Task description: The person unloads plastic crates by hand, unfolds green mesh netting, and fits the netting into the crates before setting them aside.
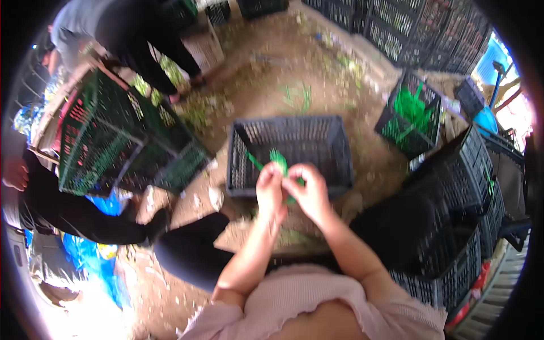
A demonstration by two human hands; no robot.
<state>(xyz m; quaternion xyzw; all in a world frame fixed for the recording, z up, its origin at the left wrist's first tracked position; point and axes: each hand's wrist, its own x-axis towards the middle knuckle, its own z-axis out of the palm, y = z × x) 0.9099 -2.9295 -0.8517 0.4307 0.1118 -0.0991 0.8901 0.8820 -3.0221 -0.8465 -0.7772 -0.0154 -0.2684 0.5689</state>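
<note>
Above a black plastic crate (345, 147) on the ground in front of me, both my hands meet. Between the fingertips is a bright green piece (276, 157) that looks like netting or plastic strip; its exact kind is too small to make out. My left hand (270, 187) pinches it from the left, and a thin green end sticks out past that hand over the crate. My right hand (309, 190) is closed on the green piece from the right, fingers curled against the left ones. The crate's bottom is partly hidden behind my hands.
A crate (382, 122) of bright green material (412, 107) stands to the right. Black crates (447, 150) stack beside my right knee, with more along the back wall. Dark green crates (122, 141) stand left. One person (130, 34) bends behind them; another's leg (85, 212) extends at left.
</note>
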